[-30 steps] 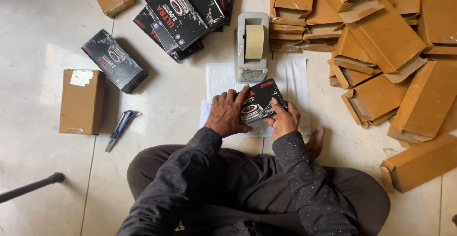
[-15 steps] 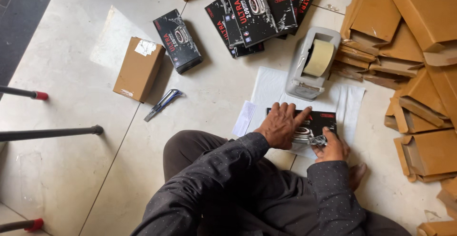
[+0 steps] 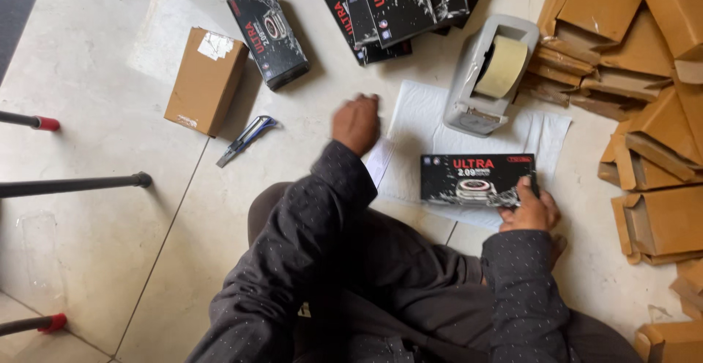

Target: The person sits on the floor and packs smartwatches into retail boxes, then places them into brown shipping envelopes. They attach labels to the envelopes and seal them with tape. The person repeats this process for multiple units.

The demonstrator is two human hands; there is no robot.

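one black box lying flat, long axis left-right, right hand gripping

The floor is pale polished tile with thin grout lines. A grey tape dispenser stands on it, its base resting on a white sheet spread over the tiles. Left of the dispenser lie a single black box, a closed brown carton and a blue utility knife. Above the dispenser sits a heap of black boxes; right of it, a pile of flat brown cartons.
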